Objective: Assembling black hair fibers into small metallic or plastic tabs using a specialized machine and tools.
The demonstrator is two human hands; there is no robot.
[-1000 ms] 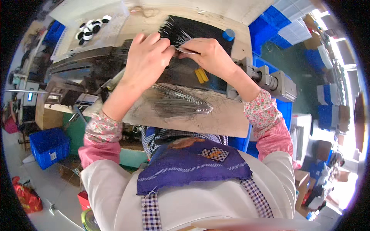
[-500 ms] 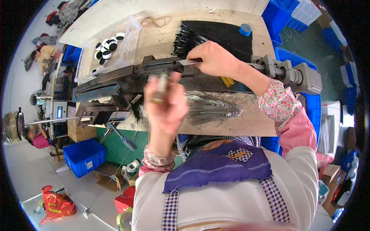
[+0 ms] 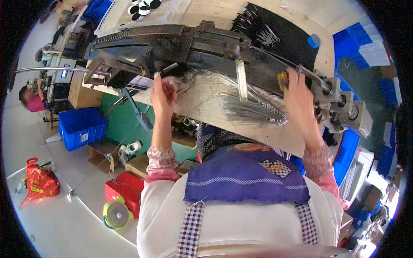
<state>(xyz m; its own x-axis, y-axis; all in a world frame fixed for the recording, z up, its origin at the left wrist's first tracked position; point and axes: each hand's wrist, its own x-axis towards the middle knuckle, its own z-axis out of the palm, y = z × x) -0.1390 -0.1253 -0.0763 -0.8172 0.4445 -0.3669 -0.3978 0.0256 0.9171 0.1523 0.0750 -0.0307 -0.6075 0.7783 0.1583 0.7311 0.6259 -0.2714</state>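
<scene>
1. at the worktop's (image 3: pixel 202 109) far left corner, a clear plastic basket (image 3: pixel 107 19), partly out of view, holds black-and-white round pieces (image 3: pixel 144 7), loosely heaped.
2. on the floor off the worktop's left end sits a blue crate (image 3: pixel 81 127); its inside is hidden.
3. beyond the worktop's right edge is a blue bin (image 3: pixel 346 150), with a white container (image 3: pixel 356 176) beside it holding pale, long things, too unclear to name.
4. toward the far right corner, a black mat (image 3: pixel 297 47) bears a cluster of thin metal pins (image 3: pixel 269 36) and a blue cap (image 3: pixel 313 41).
5. a bundle of thin wires (image 3: pixel 254 107) lies near the front edge, between the hands, closer to the right one.
6. a yellow block (image 3: pixel 282 81) is at the right hand's (image 3: pixel 300 99) fingers, over the dark metal machine (image 3: pixel 206 47); i cannot tell whether they grip it.
7. the left hand (image 3: pixel 162 92), fingers curled, is by the front edge, near a short metal rod (image 3: pixel 168 68); i cannot tell if it holds anything.
8. the hands are well apart.
</scene>
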